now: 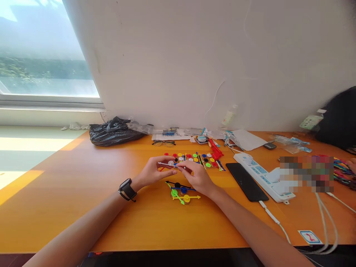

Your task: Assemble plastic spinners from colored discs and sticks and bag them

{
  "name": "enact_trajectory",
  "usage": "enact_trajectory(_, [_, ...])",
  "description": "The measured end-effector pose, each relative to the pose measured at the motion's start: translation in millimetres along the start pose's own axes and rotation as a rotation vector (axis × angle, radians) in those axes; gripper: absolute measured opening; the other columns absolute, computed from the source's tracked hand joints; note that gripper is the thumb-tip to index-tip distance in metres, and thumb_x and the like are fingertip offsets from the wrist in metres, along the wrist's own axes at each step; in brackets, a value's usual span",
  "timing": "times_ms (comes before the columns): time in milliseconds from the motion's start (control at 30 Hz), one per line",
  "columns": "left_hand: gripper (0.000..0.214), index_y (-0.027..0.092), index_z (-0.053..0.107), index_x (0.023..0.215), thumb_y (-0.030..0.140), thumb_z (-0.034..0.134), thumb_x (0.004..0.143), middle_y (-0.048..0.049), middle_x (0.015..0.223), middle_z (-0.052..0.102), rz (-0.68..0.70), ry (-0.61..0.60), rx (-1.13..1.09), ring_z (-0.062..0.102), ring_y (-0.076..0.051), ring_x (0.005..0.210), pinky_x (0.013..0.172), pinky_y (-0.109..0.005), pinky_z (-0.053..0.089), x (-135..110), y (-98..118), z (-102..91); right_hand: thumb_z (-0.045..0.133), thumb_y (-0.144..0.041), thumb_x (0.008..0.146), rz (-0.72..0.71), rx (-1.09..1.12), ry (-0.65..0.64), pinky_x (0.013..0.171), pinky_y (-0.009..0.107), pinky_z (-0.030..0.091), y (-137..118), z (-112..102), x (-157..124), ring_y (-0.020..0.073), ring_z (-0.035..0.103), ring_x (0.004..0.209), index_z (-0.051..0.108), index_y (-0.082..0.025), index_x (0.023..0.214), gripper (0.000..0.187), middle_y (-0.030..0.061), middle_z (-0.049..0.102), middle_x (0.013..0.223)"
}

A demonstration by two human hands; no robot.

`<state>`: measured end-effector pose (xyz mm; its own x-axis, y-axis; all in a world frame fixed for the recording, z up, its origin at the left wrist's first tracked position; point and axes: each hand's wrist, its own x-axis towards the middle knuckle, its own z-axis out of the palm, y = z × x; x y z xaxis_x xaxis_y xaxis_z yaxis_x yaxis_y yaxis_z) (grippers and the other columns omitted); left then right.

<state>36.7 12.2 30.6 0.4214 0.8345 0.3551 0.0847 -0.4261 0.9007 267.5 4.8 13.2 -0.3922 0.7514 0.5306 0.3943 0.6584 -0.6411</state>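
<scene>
My left hand (156, 171), with a black watch at the wrist, pinches a white plastic arrow spinner (165, 164) above the table. The thumb and fingers of my right hand (196, 177) close on the arrow's right end. Just below the hands lie several arrow spinners with round centres: a black one (177, 185), a blue one (184, 190), a green one (174, 193) and a yellow one (187, 199). Behind the hands are rows of coloured discs (208, 165) and loose arrows (201, 160), partly hidden by my fingers.
A black plastic bag (115, 131) and eyeglasses (164, 143) lie at the back. To the right are a red plastic piece (215, 149), a black phone (246, 181) on a cable and a white power strip (264, 178). Another person's hand (352, 167) shows at the right edge.
</scene>
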Motion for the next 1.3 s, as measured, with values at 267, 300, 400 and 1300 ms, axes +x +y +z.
enact_trajectory(267, [0.036,0.015,0.078,0.112,0.044,0.078,0.090,-0.0112,0.115,0.080,0.067,0.060,0.056,0.077,-0.027,0.104,0.097,-0.041,0.065,-1.3,-2.7,4.3,0.056,-0.031,0.105,-0.035,-0.074,0.022,0.082,0.034,0.056,-0.4,-0.6,-1.0,0.0217,0.071,0.089,0.075,-0.024,0.112,0.021,0.0077,0.077,0.109])
enact_trajectory(300, [0.037,0.015,0.078,0.112,0.044,0.079,0.090,-0.0111,0.114,0.080,0.072,0.071,0.065,0.077,-0.027,0.103,0.095,-0.041,0.065,-1.2,-3.3,4.1,0.055,-0.031,0.105,-0.038,-0.074,0.024,0.082,0.034,0.056,-1.4,-0.8,-0.8,0.0217,0.071,0.088,0.075,-0.024,0.111,0.022,0.0076,0.077,0.108])
enact_trajectory(400, [0.037,0.015,0.079,0.112,0.043,0.080,0.089,-0.0103,0.112,0.080,0.086,0.078,0.103,0.077,-0.026,0.100,0.093,-0.040,0.066,-1.0,-4.4,3.0,0.055,-0.030,0.105,-0.050,-0.072,0.027,0.080,0.034,0.056,-4.6,-1.9,0.0,0.0214,0.071,0.086,0.075,-0.024,0.110,0.021,0.0074,0.077,0.106])
enact_trajectory(1300, [0.027,0.020,0.081,0.107,0.042,0.077,0.091,-0.0072,0.105,0.082,0.100,0.072,0.207,0.076,-0.022,0.091,0.080,-0.030,0.062,-2.7,-10.8,4.3,0.055,-0.030,0.104,-0.011,-0.161,-0.018,0.068,0.031,0.050,-5.6,-3.4,-1.3,0.0180,0.062,0.069,0.073,-0.024,0.105,0.019,0.0050,0.075,0.095])
